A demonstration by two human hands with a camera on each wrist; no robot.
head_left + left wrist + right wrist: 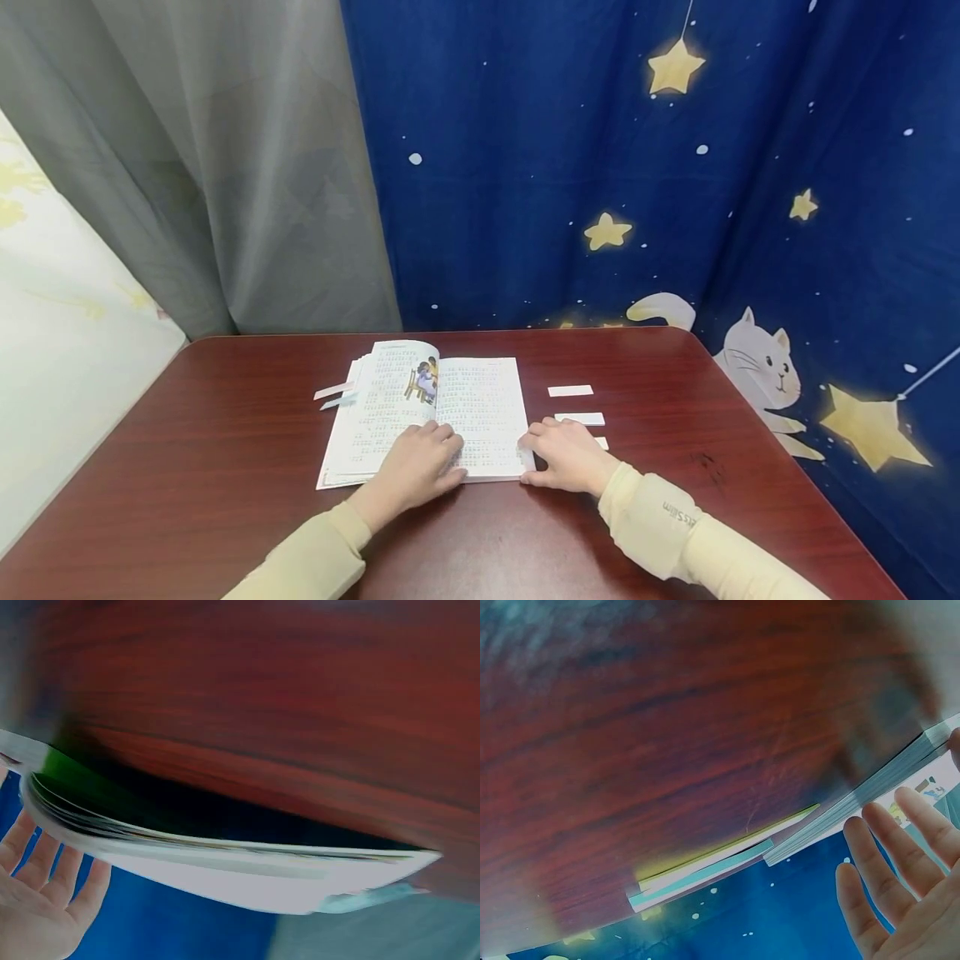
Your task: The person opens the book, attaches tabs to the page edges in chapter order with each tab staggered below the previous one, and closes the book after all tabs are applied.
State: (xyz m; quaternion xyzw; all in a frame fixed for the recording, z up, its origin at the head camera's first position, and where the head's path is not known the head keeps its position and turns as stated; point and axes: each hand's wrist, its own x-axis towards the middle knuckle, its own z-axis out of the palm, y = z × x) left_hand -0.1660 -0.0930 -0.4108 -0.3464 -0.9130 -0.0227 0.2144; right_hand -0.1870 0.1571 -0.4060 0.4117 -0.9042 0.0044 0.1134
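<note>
We see the left hand (420, 463) at lower centre, fingers relaxed and laid over the lower pages of the spread book (480, 408), near the gutter. We log the right hand (567, 454) right of that, fingers loosely extended, thumb apart from them, at the book's lower right corner; exact fingertip contact is hidden. Book sits centre to lower centre, left side curling up toward the spine. We'd say the step is managing the pages: best to press the left palm flat by the gutter so leaves don't spring, ease the right corner with light fingertips, one leaf at a time, and avoid brushing the paper strips (570, 391) just beside it with the right wrist. Two tabs, one pinkish (333, 391), one bluish (337, 402), stick out left; we shouldn't knock them. Further out: reddish bench (225, 433), grey curtain (285, 208) upper left, blue curtain (525, 167) upper right.
</note>
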